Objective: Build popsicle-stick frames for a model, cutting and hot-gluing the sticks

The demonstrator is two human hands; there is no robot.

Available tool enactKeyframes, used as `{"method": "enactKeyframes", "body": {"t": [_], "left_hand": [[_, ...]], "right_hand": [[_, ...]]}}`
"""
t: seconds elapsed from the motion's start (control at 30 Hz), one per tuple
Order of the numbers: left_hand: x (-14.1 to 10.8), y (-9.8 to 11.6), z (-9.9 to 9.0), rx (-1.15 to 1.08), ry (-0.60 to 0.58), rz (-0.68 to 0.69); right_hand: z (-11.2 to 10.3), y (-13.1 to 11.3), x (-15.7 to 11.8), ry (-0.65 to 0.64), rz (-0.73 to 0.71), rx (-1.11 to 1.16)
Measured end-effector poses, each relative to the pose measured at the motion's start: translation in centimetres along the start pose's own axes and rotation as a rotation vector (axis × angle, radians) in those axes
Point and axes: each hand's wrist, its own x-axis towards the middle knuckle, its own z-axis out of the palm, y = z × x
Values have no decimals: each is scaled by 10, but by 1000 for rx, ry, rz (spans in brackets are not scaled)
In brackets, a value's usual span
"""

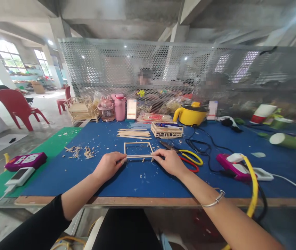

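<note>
A small rectangular frame of thin wooden sticks [137, 143] lies on the blue table mat in front of me. Along its near side runs a wooden stick [139, 156], pinched at both ends. My left hand [110, 163] has thumb and fingers closed on the left end, while my right hand [167, 160] grips the right end. The fingertips partly hide the near corners. Short stick pieces [143, 160] show just below the near side. To the right of my right hand are scissors [187, 155] with yellow and red handles.
Behind the frame are loose wooden sticks [134, 133] and a small wooden crate [166, 130] with a pen-like tool on top. Wood scraps [78, 151] lie to the left. Purple power strips [26, 161] and cables flank the work area. A yellow pot [191, 114] stands at the back.
</note>
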Motion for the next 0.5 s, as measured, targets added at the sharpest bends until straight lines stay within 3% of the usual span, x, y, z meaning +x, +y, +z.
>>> {"method": "enactKeyframes", "body": {"t": [0.27, 0.5], "left_hand": [[0, 1, 0, -13, 10, -15], [2, -4, 2, -77, 23, -171]], "right_hand": [[4, 5, 0, 12, -4, 21], [5, 8, 1, -4, 4, 36]]}}
